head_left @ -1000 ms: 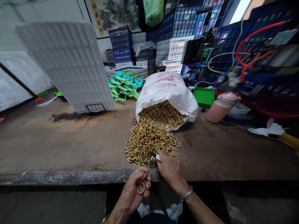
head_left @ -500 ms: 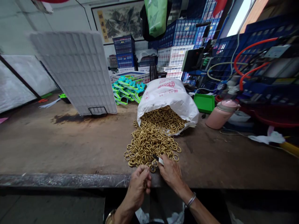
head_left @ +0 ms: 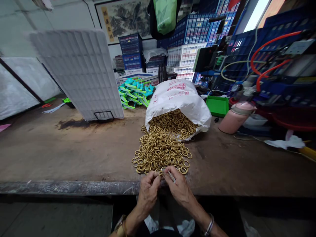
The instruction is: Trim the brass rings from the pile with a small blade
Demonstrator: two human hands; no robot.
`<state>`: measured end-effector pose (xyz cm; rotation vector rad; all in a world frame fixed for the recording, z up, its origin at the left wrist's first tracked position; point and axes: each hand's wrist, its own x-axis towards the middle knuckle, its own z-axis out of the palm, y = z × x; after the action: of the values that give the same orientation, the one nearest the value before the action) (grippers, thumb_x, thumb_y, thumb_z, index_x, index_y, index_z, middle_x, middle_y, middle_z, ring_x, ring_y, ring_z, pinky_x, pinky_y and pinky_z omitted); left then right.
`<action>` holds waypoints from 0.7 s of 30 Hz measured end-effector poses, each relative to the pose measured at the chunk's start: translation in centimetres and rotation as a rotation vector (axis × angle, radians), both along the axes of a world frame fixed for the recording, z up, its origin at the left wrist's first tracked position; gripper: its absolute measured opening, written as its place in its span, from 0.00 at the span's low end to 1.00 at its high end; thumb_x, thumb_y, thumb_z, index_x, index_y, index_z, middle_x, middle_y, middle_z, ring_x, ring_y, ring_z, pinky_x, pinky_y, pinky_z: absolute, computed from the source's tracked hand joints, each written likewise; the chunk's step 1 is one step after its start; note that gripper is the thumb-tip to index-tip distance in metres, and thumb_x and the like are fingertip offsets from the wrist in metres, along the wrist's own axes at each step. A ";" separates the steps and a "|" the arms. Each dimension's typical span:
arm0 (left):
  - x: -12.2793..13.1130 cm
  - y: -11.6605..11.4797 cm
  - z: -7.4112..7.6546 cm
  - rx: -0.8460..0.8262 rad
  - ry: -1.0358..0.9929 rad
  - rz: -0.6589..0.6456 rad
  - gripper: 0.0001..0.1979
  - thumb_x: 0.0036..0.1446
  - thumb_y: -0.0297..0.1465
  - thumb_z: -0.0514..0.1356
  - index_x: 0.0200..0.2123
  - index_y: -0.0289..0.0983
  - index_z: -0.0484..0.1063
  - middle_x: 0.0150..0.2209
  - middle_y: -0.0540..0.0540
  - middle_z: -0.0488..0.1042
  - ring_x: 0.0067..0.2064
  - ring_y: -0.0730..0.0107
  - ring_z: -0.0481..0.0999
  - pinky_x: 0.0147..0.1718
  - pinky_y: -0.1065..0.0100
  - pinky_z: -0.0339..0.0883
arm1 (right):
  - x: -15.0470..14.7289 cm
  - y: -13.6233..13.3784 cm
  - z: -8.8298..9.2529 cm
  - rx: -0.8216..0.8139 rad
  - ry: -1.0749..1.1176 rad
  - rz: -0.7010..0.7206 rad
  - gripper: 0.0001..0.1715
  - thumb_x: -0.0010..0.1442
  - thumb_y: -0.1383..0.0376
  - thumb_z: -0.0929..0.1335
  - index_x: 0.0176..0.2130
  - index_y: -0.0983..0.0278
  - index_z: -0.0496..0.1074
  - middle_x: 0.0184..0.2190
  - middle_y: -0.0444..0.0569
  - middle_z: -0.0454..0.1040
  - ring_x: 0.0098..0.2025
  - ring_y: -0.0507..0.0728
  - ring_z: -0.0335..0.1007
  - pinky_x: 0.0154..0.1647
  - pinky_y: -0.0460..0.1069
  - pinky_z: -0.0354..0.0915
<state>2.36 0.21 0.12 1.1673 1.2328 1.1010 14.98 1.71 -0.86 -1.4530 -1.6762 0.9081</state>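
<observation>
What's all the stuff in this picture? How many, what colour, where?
Table: one, brown, across the middle
Sack: one, white and red, on the table
Rings: too many to count, gold, in and before the sack
Panel: one, grey, standing at left
Plastic pieces: many, green and turquoise, left of the sack
Crates: many, mostly blue and white, stacked behind
Picture: one, grey and yellow, on the wall
Bag: one, green, top middle
Tray: one, green, right of the sack
Bottle: one, pink, beside the tray
Hose: count unclear, orange-red, far right
Left hand: one, bare, at the rings' near edge
Right hand: one, bare, beside it, holding something pale
</observation>
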 end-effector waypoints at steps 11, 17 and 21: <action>-0.3 -0.4 -0.2 -0.237 -0.251 -0.135 0.18 0.52 0.44 0.52 0.20 0.36 0.62 0.12 0.58 0.52 0.14 0.83 0.46 0.14 0.76 0.41 | -0.5 0.2 -0.6 -0.113 0.149 0.042 0.15 0.55 0.57 0.59 0.25 0.64 0.62 0.22 0.41 0.61 0.25 0.49 0.57 0.27 0.43 0.56; -0.5 -0.8 0.0 -0.253 -0.363 -0.128 0.16 0.52 0.43 0.52 0.24 0.36 0.61 0.15 0.57 0.55 0.14 0.84 0.46 0.12 0.77 0.39 | -0.1 0.2 0.1 -0.117 0.075 0.003 0.15 0.57 0.58 0.56 0.24 0.63 0.60 0.19 0.40 0.60 0.23 0.49 0.57 0.25 0.43 0.55; -0.6 -0.8 0.3 -0.223 -0.311 -0.090 0.17 0.53 0.44 0.51 0.23 0.36 0.60 0.13 0.59 0.51 0.14 0.84 0.46 0.13 0.77 0.40 | 0.2 -0.5 0.1 -0.008 -0.196 0.069 0.11 0.55 0.65 0.55 0.26 0.63 0.62 0.22 0.44 0.65 0.25 0.51 0.60 0.27 0.44 0.55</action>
<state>1.72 -0.62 0.42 0.8382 1.0216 1.0052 15.15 1.18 -0.72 -1.5393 -1.8773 0.8317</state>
